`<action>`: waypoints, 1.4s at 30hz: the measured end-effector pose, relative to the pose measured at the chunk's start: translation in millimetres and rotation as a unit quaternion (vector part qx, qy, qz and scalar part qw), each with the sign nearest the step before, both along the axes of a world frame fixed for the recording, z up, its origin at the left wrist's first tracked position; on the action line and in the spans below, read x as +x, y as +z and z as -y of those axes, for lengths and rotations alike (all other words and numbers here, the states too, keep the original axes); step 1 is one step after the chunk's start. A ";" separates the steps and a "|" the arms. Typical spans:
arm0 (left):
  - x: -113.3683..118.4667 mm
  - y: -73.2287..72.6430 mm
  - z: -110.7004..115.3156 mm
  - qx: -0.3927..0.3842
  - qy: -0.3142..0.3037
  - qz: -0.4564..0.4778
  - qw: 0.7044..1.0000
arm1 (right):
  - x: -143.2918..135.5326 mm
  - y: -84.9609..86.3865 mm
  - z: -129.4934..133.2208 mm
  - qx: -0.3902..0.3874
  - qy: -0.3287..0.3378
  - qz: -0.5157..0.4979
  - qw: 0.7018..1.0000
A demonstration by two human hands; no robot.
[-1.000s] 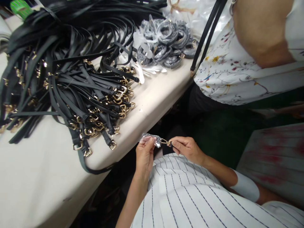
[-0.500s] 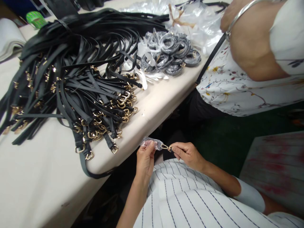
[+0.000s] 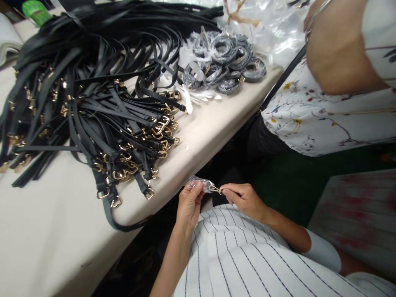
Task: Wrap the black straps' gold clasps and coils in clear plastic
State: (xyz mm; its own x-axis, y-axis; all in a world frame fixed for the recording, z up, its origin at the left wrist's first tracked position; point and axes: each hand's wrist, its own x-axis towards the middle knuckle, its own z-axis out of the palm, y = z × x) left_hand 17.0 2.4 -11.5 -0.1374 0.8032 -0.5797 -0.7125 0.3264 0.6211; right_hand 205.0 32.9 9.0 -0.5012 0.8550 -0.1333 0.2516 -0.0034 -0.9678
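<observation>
Head view, from where I stand: left hand (image 3: 187,203) is closed, thumb pinching a clear plastic wrapper (image 3: 208,186). Right hand (image 3: 246,200) is closed too, pinching the dark end beside a gold clip (image 3: 215,189). Clip sits between the hands, just off the near edge of the table (image 3: 62,231), nothing under it but the dark gap. Can't tell what fills the wrapper; fingers cover most of it.

Failure modes, my read:

1. Slip. Thin slick film, small thumb contact. If either pinch loosens, the piece could drop off the table's edge, and dark floor would make it hard to find.

2. Tear. Metal clip is right at the film's end. A hard pull could catch and split it.

3. Snag. One strap loop (image 3: 116,222) pokes out past the table's near edge, left of the hands. A forearm swinging that way could hook it and drag the strap pile (image 3: 102,107) on the table. Gold buckles (image 3: 150,193) near that edge could lock together.

4. Bump. Wrapped coils (image 3: 222,47) are stacked toward the table's right side. Co-worker's arm (image 3: 343,53) and black strap (image 3: 283,78) are close to that side; a careless swing could scatter the stack.
</observation>
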 end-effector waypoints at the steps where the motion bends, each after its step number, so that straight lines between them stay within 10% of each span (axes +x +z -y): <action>1: 0.3 -0.2 0.0 0.000 -0.007 -0.001 1.000 | -1.1 -0.6 -0.2 0.010 0.001 0.001 1.000; 9: 3.8 -0.9 1.8 0.008 -0.048 0.012 0.999 | -9.2 -7.3 -3.0 0.042 -0.012 0.020 0.999; 17: 5.4 4.6 -2.0 0.026 -0.030 -0.070 0.997 | -34.9 -8.7 -11.4 -0.196 -0.001 -0.049 0.979; 26: -6.0 7.5 -9.2 0.029 0.075 -0.032 0.996 | 6.8 -12.0 -20.0 -0.064 0.091 0.081 0.990; 42: -7.0 15.2 -4.4 0.071 0.052 -0.140 0.986 | -1.3 6.7 -14.0 -0.157 -0.004 0.016 0.988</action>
